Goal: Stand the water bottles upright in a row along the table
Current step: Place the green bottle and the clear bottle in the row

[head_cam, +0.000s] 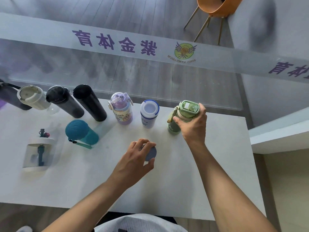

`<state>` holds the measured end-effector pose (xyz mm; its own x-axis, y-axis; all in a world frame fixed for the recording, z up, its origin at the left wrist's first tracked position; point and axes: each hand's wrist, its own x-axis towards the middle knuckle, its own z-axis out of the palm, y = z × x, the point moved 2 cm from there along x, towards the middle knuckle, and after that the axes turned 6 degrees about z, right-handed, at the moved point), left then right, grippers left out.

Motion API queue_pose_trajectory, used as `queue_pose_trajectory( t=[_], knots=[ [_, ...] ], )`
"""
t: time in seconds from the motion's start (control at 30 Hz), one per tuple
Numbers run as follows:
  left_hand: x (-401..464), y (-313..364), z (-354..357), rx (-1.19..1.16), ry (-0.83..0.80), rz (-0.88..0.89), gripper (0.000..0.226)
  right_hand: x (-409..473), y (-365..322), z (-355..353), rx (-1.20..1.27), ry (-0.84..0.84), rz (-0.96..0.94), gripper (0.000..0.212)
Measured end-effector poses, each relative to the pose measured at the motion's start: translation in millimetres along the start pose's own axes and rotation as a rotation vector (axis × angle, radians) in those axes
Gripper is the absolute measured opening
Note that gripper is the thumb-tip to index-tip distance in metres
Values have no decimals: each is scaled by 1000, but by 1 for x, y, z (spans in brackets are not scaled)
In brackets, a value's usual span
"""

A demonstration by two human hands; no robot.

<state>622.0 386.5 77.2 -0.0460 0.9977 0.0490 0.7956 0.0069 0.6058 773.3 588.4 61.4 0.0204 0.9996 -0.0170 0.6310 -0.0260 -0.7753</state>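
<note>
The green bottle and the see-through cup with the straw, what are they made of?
The green bottle, held in the right hand, looks like matte plastic: soft, dull colour with no sharp shine, though coated metal is possible. The see-through cup looks like clear plastic, maybe glass: you can see the straw through its wall.

The left hand [137, 156] covers most of a grey lid [151, 154], hiding whatever is under it. The dark bottle [10, 97] at far left is cut off by the frame edge. The label print on the purple bottle [121, 111] is too small to read.
</note>
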Motion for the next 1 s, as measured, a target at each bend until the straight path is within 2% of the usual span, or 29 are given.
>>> queue_pose_trajectory(
  t=[0.1, 0.2, 0.23, 0.3, 0.37, 0.43, 0.53, 0.77, 1.0],
  knots=[
    [0, -1, -2, -1, -4, 12, 44, -17, 11, -7, -39, 11, 57, 105],
    [-1, -4, -3, -13, -19, 28, 49, -53, 26, -10, -71, 47, 63, 82],
    [-2, -5, -4, -15, -29, 34, 53, -68, 32, -10, -88, 5, 39, 74],
    [-3, -7, -4, -14, -41, 37, 60, -97, 41, -7, -132, -198, -29, 62],
    [-3, -8, -4, -16, -39, 36, 66, -124, 46, -2, -170, -430, -77, 61],
    [-3, -8, -3, -20, -41, 37, 72, -142, 46, 5, -185, -539, -95, 65],
    [-2, -4, 0, -43, -43, 58, 75, -152, 36, 13, -134, -514, -106, 67],
    [8, 19, 5, -86, -30, 147, 63, -147, 39, 2, -31, -390, -87, 64],
    [22, 35, 16, 67, -48, 137, 54, -115, 73, -38, 15, -318, 37, 61]
  ],
)
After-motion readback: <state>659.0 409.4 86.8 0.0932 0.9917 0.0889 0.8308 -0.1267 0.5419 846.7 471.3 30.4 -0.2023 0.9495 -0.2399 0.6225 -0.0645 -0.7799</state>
